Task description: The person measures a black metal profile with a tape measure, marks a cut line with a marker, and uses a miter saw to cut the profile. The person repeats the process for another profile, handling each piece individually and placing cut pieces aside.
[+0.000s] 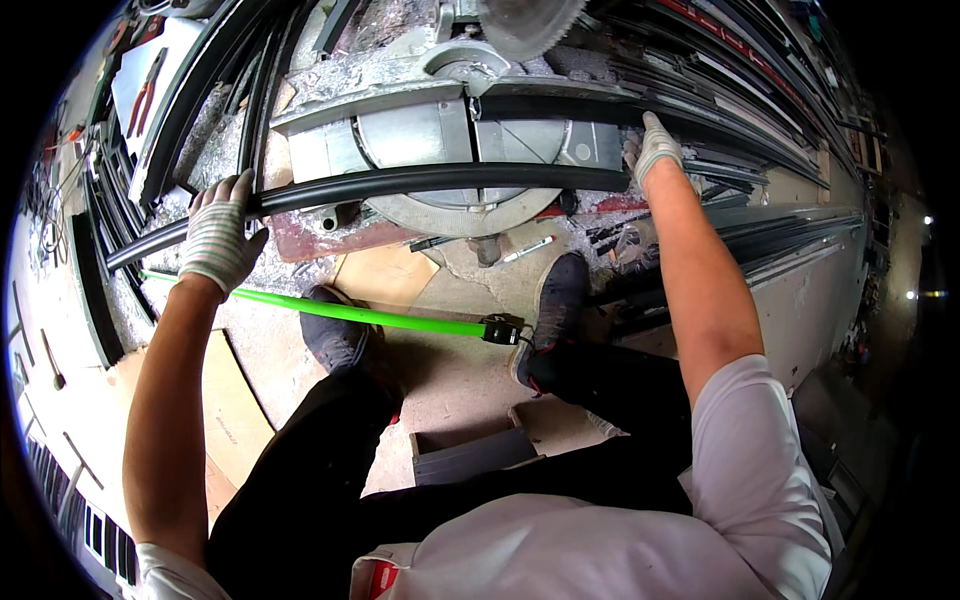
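Note:
My left hand (220, 232), in a striped knit glove, is closed over a long black profile (430, 181) near its left end, the thumb sticking out to the side. That profile lies crosswise in front of the metal mitre saw table (410, 135) and over its near part. My right hand (655, 148), gloved too, reaches to the right end of the saw fence. Its fingers are stretched and apart, touching a second black profile (555, 108) that rests along the fence. The far fingers are partly hidden. Part of the round saw blade (530, 25) shows above the table.
Stacks of long profiles (740, 70) fill the far right, and more dark profiles (210, 85) stand at the far left. Red-handled pliers (146, 100) lie on a white sheet. A green strap (370, 316) and a marker (528, 249) are near my shoes (340, 330).

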`<state>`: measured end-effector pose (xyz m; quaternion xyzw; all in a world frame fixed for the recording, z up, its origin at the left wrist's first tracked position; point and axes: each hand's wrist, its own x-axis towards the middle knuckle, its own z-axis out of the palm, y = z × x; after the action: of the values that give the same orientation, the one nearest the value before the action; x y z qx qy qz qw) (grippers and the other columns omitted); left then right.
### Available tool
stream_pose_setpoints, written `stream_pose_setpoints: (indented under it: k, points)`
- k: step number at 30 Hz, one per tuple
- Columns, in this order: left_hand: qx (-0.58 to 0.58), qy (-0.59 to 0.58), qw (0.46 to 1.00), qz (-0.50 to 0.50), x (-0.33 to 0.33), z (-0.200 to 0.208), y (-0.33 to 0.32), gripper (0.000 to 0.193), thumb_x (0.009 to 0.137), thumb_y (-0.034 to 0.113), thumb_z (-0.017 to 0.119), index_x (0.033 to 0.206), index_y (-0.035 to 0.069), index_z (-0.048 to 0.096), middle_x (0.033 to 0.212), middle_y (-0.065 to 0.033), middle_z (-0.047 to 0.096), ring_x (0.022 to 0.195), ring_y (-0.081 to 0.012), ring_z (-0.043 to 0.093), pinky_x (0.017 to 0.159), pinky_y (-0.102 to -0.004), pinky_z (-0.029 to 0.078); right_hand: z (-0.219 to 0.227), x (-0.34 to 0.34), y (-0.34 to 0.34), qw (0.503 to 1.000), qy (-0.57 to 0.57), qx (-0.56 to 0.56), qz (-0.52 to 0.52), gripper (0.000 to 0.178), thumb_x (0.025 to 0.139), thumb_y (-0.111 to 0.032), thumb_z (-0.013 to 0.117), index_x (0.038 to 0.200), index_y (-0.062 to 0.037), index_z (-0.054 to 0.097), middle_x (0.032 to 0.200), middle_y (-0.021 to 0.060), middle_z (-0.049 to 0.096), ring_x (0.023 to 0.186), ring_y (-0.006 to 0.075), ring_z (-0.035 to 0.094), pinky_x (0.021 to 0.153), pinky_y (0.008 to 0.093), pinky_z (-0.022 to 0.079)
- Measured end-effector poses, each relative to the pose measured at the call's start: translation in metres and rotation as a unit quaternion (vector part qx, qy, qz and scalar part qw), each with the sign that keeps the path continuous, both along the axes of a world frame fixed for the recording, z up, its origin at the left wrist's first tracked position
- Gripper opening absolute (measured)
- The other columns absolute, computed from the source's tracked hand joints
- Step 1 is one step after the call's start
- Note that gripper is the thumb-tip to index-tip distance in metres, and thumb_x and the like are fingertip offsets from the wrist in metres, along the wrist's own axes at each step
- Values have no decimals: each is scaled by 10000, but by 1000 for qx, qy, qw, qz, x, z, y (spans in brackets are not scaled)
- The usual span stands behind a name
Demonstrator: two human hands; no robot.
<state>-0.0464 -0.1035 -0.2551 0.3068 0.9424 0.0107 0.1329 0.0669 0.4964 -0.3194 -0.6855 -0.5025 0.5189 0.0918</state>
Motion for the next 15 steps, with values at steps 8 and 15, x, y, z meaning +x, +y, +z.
stream_pose_setpoints:
  k: [8, 15]
  points:
    - [-40, -8, 999, -4, -9, -22, 3, 695, 827, 145, 751, 1460, 59, 477, 1240, -182, 641, 1206, -374, 585, 1121, -490, 395, -12, -21, 6, 997, 53, -31, -36, 456, 933, -512, 734, 1112, -120, 587, 930, 52, 584, 796, 216, 674, 617, 359, 463]
    - [-42, -22, 999, 2, -13, -23, 16, 284, 908, 104, 636, 1188, 58, 623, 1059, -197, 693, 1045, -407, 655, 964, -500, 487, -26, -16, 23, 991, 97, -62, -64, 395, 920, -426, 780, 1091, -127, 586, 877, 60, 533, 771, 239, 629, 604, 332, 441]
